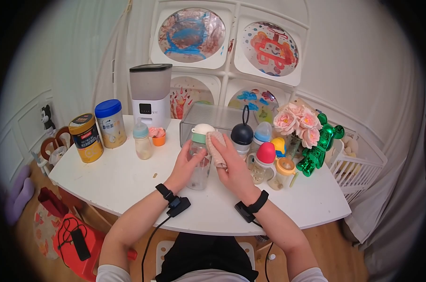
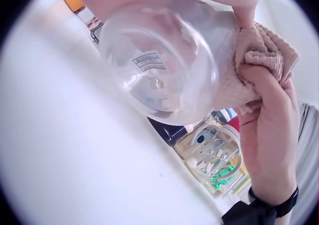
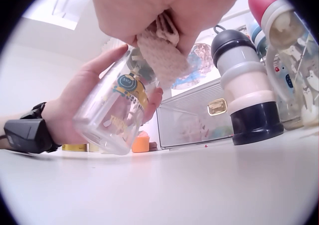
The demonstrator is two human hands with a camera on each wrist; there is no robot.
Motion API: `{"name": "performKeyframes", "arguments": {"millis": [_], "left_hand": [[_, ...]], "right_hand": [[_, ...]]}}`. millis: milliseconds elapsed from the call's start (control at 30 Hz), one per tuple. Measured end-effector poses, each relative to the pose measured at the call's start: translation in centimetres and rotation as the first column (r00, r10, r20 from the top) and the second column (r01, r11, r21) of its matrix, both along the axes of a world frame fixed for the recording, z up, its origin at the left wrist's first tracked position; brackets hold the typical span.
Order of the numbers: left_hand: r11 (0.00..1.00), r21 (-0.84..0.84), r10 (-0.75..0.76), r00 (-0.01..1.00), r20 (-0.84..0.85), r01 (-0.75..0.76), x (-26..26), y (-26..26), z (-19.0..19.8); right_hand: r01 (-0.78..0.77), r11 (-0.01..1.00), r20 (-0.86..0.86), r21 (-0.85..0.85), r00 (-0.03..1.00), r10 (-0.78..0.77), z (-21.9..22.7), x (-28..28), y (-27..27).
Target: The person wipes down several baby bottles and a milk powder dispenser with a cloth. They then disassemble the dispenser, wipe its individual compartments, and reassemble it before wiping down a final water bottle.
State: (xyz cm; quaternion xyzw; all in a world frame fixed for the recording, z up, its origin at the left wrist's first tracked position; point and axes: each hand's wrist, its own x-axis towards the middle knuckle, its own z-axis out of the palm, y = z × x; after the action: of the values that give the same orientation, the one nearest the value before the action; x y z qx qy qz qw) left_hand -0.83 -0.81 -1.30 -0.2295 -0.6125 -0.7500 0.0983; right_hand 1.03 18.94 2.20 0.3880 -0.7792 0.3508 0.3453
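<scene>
My left hand (image 1: pixel 185 165) grips a clear baby bottle (image 1: pixel 201 176) with a green collar and a white domed top. In the right wrist view the bottle (image 3: pixel 112 110) is tilted, its base held just over the table, and a yellow and teal cartoon print shows on its side. A bunched pink textured cloth (image 1: pixel 216 151) is in my right hand (image 1: pixel 235 170), pressed against the bottle's upper part. From the left wrist view, the fingers of the right hand (image 2: pixel 269 135) curl into the cloth (image 2: pixel 264 55), and the bottle's round base faces the camera.
On the white table (image 1: pixel 128 183), a navy-lidded stacked container (image 1: pixel 241 135), several baby bottles and pink flowers (image 1: pixel 297 123) stand right. Behind is a clear box (image 1: pixel 194 113). Left are two formula cans, a small bottle (image 1: pixel 142 141), an orange cup (image 1: pixel 158 137) and a dispenser (image 1: pixel 151 94).
</scene>
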Motion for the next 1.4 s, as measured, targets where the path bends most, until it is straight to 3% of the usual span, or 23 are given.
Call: {"name": "performKeyframes", "arguments": {"millis": [67, 133, 367, 567, 633, 800, 1000, 1067, 1133, 1267, 1367, 1400], "left_hand": [[0.986, 0.166, -0.055, 0.99, 0.127, 0.034, -0.1, -0.3, 0.4], [0.981, 0.19, -0.054, 0.99, 0.133, 0.028, -0.2, -0.7, 0.8], [0.934, 0.348, 0.009, 0.981, 0.191, -0.076, -1.0, -1.0, 0.2], [0.924, 0.375, 0.009, 0.982, 0.187, -0.08, -1.3, -1.6, 0.4], [0.913, 0.396, 0.012, 0.975, 0.222, -0.101, -1.1, -1.6, 0.7], [0.886, 0.459, -0.073, 0.962, 0.265, -0.059, -1.3, -2.0, 0.6], [0.855, 0.497, -0.04, 0.937, 0.347, -0.147, -0.7, -2.1, 1.2], [0.786, 0.562, 0.008, 0.914, 0.406, -0.256, -0.7, -2.0, 1.5], [0.779, 0.587, -0.033, 0.921, 0.387, -0.219, -0.6, -2.4, 1.6], [0.739, 0.657, -0.114, 0.934, 0.34, -0.149, -1.5, -3.0, 1.2], [0.773, 0.62, -0.121, 0.929, 0.35, -0.133, -1.7, -3.4, 1.0], [0.775, 0.618, -0.117, 0.931, 0.346, -0.132, -1.5, -3.4, 1.0]], "right_hand": [[-0.027, 0.997, 0.003, 0.068, 1.0, 0.027, -0.1, 0.1, -0.1], [-0.177, 0.98, 0.139, 0.096, 0.977, 0.163, -0.3, 0.3, -0.3], [-0.184, 0.958, 0.165, 0.221, 0.975, 0.149, 0.2, 0.9, 0.0], [-0.218, 0.938, 0.242, 0.268, 0.958, 0.154, 0.8, 1.6, 0.0], [-0.208, 0.936, 0.144, 0.283, 0.974, 0.173, 0.6, 1.4, 0.0], [-0.219, 0.938, 0.143, 0.269, 0.972, 0.186, 1.0, 1.7, 0.1], [-0.219, 0.926, 0.132, 0.307, 0.974, 0.186, 1.0, 1.6, 0.2], [-0.198, 0.918, 0.091, 0.343, 0.98, 0.178, 0.9, 1.7, 0.1], [-0.105, 0.937, 0.107, 0.334, 0.992, 0.073, 0.9, 2.1, -0.3], [-0.096, 0.946, 0.153, 0.311, 0.987, 0.05, 0.1, 1.5, -0.4], [-0.172, 0.919, 0.196, 0.355, 0.975, 0.107, -0.4, 1.0, 0.1], [-0.201, 0.865, 0.272, 0.46, 0.959, 0.078, -0.5, 1.1, 0.1]]}}
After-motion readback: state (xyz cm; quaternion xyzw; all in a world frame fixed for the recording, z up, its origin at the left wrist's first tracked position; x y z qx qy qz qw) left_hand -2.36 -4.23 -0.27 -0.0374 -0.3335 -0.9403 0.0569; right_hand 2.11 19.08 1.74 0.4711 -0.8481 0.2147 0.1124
